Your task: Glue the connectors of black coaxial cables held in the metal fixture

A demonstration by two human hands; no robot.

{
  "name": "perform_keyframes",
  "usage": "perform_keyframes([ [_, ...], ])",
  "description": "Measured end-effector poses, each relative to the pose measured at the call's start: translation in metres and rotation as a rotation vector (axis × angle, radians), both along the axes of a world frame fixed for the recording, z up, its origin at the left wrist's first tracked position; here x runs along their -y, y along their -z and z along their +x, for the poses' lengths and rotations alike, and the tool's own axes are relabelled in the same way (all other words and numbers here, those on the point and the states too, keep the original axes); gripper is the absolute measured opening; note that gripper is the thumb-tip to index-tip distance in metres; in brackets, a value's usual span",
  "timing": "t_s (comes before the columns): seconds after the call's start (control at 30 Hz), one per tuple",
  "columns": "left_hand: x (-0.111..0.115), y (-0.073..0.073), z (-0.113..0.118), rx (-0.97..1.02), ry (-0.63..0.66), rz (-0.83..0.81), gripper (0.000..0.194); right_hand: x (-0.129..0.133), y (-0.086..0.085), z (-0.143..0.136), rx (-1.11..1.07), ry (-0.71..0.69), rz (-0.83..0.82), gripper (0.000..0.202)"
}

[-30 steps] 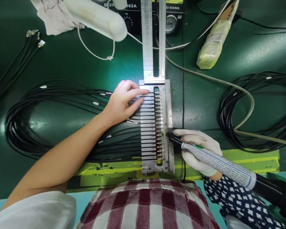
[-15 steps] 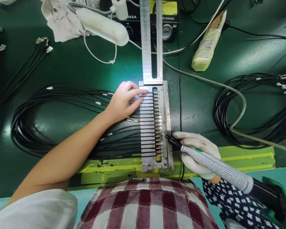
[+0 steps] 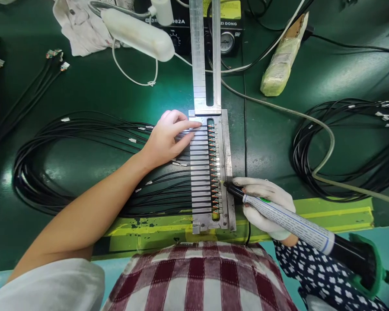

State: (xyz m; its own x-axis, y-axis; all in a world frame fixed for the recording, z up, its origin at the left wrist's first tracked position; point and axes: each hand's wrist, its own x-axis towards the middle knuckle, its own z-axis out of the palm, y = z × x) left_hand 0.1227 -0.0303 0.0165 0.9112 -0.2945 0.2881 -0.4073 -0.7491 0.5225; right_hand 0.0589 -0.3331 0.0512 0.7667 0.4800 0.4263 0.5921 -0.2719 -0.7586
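Left hand [image 3: 164, 140], bare: index finger and thumb spread apart in a V, the other fingers curled behind; index fingertip on the slotted metal fixture [image 3: 209, 226], beside its uppermost cable.

Right hand [image 3: 272, 207], in a smudged white glove: fingers closed around a labelled dispensing syringe [image 3: 291, 224], near its black nozzle [image 3: 235, 190]. Nozzle tip left of these fingers, over the fixture's right-hand rail; contact cannot be told.

Black cables [image 3: 201, 194], one row: laid side by side across the fixture, under and below the left fingers, looping away behind that wrist. Wired connectors [image 3: 215, 164] at their ends, just right of the left fingertips, in a column.

Slotted metal arm [image 3: 199, 69]: directly beyond the left index finger, attached at the fixture's far end.

White lamp [image 3: 139, 35]: beyond the left fingers, to their left.

Black controller marked "982A" [image 3: 184, 34], with round gauge [image 3: 227, 43]: farther beyond the same fingers.

Film-wrapped block [image 3: 278, 71]: well beyond the right fingers.

Second black cable coil [image 3: 301, 160]: right of the gloved fingers, crossed by a translucent hose [image 3: 272, 101].
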Motion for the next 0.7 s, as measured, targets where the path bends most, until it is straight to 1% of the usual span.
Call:
perform_keyframes([
  [0.27, -0.0005, 0.0007, 0.0000, -0.024, -0.015, 0.007, 0.030, 0.0010, 0.0014, 0.0004, -0.007, -0.028, 0.001, 0.015],
  [0.47, -0.0006, 0.0002, 0.0002, -0.032, -0.016, 0.023, 0.030, 0.0003, -0.0020, -0.0019, -0.041, -0.013, 0.036, 0.014],
  [0.7, 0.0000, -0.0005, -0.0006, -0.039, -0.022, 0.031, 0.032, 0.0015, -0.0009, -0.0027, -0.058, -0.025, 0.044, 0.014],
])
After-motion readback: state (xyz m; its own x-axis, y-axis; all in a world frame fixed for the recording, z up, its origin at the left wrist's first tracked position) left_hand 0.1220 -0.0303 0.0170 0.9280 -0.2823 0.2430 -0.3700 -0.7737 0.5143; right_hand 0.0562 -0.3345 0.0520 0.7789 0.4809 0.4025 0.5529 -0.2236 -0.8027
